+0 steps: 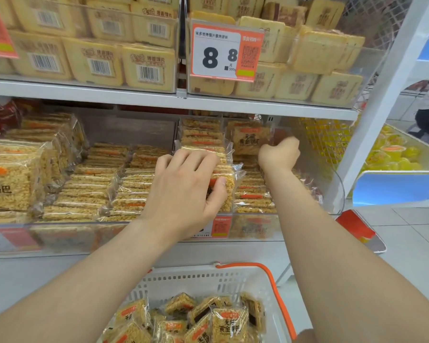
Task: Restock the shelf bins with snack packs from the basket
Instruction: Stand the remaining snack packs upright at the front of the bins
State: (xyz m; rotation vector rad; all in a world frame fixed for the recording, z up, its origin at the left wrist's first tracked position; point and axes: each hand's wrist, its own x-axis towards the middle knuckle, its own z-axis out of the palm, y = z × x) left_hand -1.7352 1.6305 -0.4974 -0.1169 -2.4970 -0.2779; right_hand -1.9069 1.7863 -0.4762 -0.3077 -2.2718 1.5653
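1. Left hand (183,184), frame centre: fingers and thumb curled round snack packs (224,194) above the clear bin (338,191).
2. Right hand (279,153), right of centre, deeper in the bin: fingers hidden, cannot tell.
3. More packs (224,324) in the basket (208,278), bottom centre.

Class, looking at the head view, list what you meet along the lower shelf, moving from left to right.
large snack pack → stacked packs → left hand gripping the held pack → right hand reaching deeper into the bin → yellow cups
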